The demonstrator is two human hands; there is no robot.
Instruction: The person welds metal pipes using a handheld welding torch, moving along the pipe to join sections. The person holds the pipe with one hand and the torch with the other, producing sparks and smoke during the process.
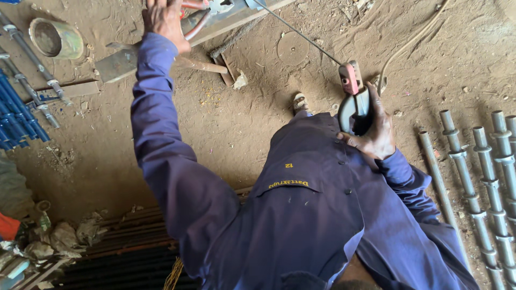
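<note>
filling most of the view, a dark blue coverall point(301, 215) runs from the bottom edge up to both arms, seen from above over a bare dirt floor point(242, 123). right of the right hand's fingers, a row of grey metal pipes w/ collars point(484, 182) lies side by side on the floor, well apart from them. left of the left fingers, more pipes, some blue point(16, 113), lie in a bunch near the left edge. a steel beam point(215, 24) crosses the top, just beside the left fingers. left hand point(164, 21) is stretched up & away, fingers bent over the edge of that beam; can't tell if they grip it or just rest, as the tips are cut off by the frame. red & grey hoses point(196, 24) curve just right of those fingers. a round tin point(54, 37) sits well left of them. right hand point(376, 131) is held close to the chest, fingers clenched round the dark handle of an electrode holder point(355, 102) w/ a pink jaw on top. a thin welding rod point(301, 32) runs from the holder's jaw up-left toward the beam. a cable point(408, 43) trails up-right from just beyond the right fingers. a sandalled foot point(300, 102) shows just left of the holder.
</note>
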